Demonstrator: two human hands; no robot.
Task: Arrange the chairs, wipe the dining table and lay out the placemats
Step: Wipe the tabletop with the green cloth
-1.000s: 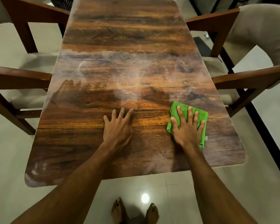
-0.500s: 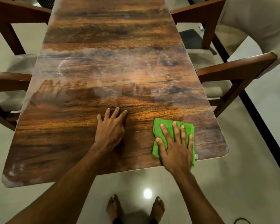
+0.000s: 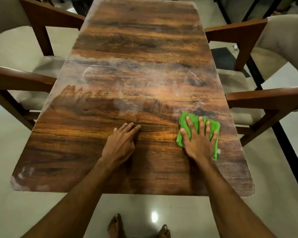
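Note:
A long wooden dining table (image 3: pixel 136 48) runs away from me, with a hazy dusty band across its middle and darker wiped wood nearer me. My right hand (image 3: pixel 199 140) presses flat, fingers spread, on a folded green cloth (image 3: pixel 183 121) near the table's right side. My left hand (image 3: pixel 121 143) rests flat on the bare wood at the centre, fingers together. One cushioned wooden armchair (image 3: pixel 21 78) stands at the left side and another armchair (image 3: pixel 268 93) at the right, both tucked close to the table. No placemats are in view.
Pale glossy floor tiles (image 3: pixel 162 213) surround the table, with my bare feet below its near edge. A dark mat (image 3: pixel 225 59) lies on the floor behind the right chair. Dust streaks mark the table's near left corner (image 3: pixel 26 176).
My right hand has pushed the green cloth away from the near edge, back up the table's right side. My left hand stays planted at the centre.

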